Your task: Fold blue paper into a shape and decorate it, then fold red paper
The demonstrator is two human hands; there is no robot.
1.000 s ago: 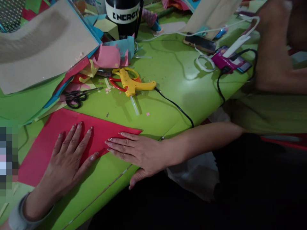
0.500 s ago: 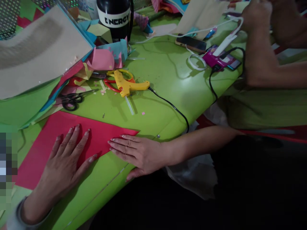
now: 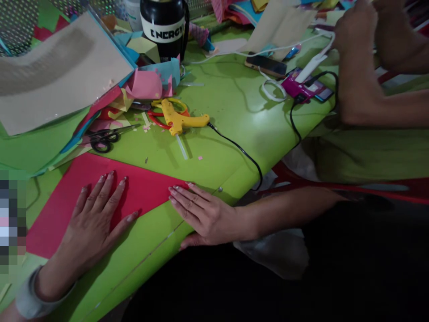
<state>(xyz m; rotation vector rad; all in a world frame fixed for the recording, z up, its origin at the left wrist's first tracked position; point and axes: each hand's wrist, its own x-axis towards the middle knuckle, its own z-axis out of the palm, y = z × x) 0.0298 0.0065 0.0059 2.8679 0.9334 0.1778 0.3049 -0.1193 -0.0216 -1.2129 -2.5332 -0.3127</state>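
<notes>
A red sheet of paper (image 3: pixel 140 188) lies on the green table (image 3: pixel 228 143), tapering to a point on the right. My left hand (image 3: pixel 94 219) rests flat on its middle, fingers spread. My right hand (image 3: pixel 201 214) is stretched out at the paper's right tip, with its fingertips touching the edge there. Beyond the paper lie black-handled scissors (image 3: pixel 102 139) and a yellow hot glue gun (image 3: pixel 177 118) with a clear glue stick poking from it. Red-and-yellow handles show partly hidden beneath the glue gun.
A black ENERGY bottle (image 3: pixel 164 31) stands at the back. Paper scraps (image 3: pixel 145 84) and a large beige sheet (image 3: pixel 63 76) pile up at left. A phone (image 3: pixel 266 65) and purple power adapter (image 3: pixel 295 85) with cords lie at right, near another person's arm (image 3: pixel 358 85).
My right hand has slid rightwards along the paper's lower edge to its tip. My left hand stays in place on the sheet. The view has shifted slightly.
</notes>
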